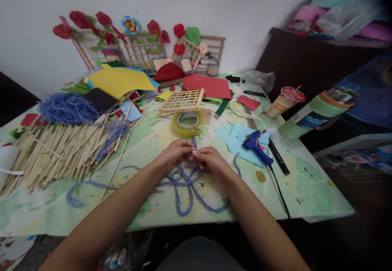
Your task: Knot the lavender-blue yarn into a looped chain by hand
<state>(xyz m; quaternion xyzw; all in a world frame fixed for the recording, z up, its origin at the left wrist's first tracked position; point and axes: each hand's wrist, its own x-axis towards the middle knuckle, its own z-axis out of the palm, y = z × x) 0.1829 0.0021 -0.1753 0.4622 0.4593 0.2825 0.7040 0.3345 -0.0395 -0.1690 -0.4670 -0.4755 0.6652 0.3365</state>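
Observation:
Both hands meet over the middle of the table, fingertips pinched close together on blue-purple yarn (183,181). My left hand (179,153) is closed on the strand from the left, and my right hand (208,160) pinches it from the right. Loose loops of the yarn lie on the table below and between my forearms, with one end trailing left. A short piece of yarn shows just above the fingertips, near a roll of yellowish tape (188,124). Behind the tape stands a small lattice of wooden sticks (182,100).
Many wooden sticks (61,152) and a yarn heap (69,108) lie left. At right are a blue glue gun (259,147) on light-blue paper (235,140), a black marker (278,156), a drink cup (284,102) and a green bottle (315,113). Paper-flower lattices (143,50) lean against the wall.

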